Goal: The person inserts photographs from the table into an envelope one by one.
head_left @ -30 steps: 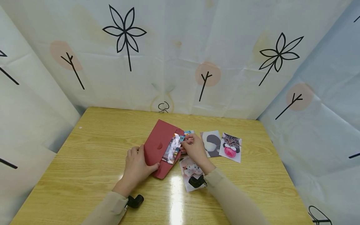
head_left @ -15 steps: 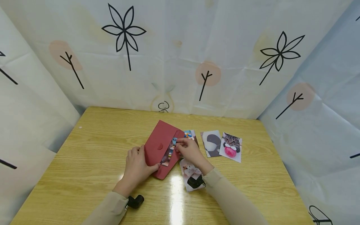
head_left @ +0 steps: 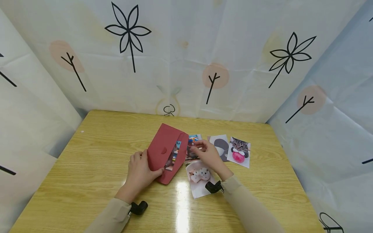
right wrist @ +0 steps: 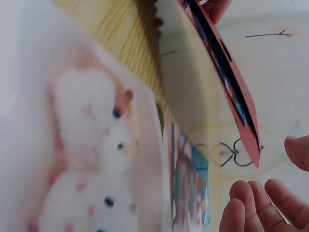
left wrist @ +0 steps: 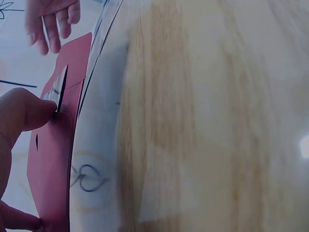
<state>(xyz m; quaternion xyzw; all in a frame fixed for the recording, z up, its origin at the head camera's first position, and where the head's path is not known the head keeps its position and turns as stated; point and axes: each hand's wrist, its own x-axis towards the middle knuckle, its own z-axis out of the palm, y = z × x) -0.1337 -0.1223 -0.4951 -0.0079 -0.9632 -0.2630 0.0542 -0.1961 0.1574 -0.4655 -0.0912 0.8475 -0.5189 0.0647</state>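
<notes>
My left hand (head_left: pixel 140 170) grips a red paper envelope (head_left: pixel 160 140) by its lower left side, thumb across the front. The left wrist view shows the thumb pressing near the opening of the envelope (left wrist: pixel 50 154). A colourful photo card (head_left: pixel 175 155) sits mostly inside, a strip of it showing at the open flap. To the right of the envelope, my right hand (head_left: pixel 210 157) hovers over the cards, holding nothing. Its fingers are loosely bent, with the thumb apart in the right wrist view. Beneath it, a bright photo card (head_left: pixel 193 139) is partly hidden.
A photo card with two white spotted plush animals (head_left: pixel 199 175) lies below the right hand. Further right are a grey-and-white card (head_left: pixel 218 144) and a cat photo card (head_left: pixel 243 149). All lie on a wooden table (head_left: pixel 102 155) before a printed cloth backdrop (head_left: pixel 180 64).
The right hand pushed the photo card deeper into the envelope, let go, and moved right over the other cards. The left hand and envelope shifted slightly left.
</notes>
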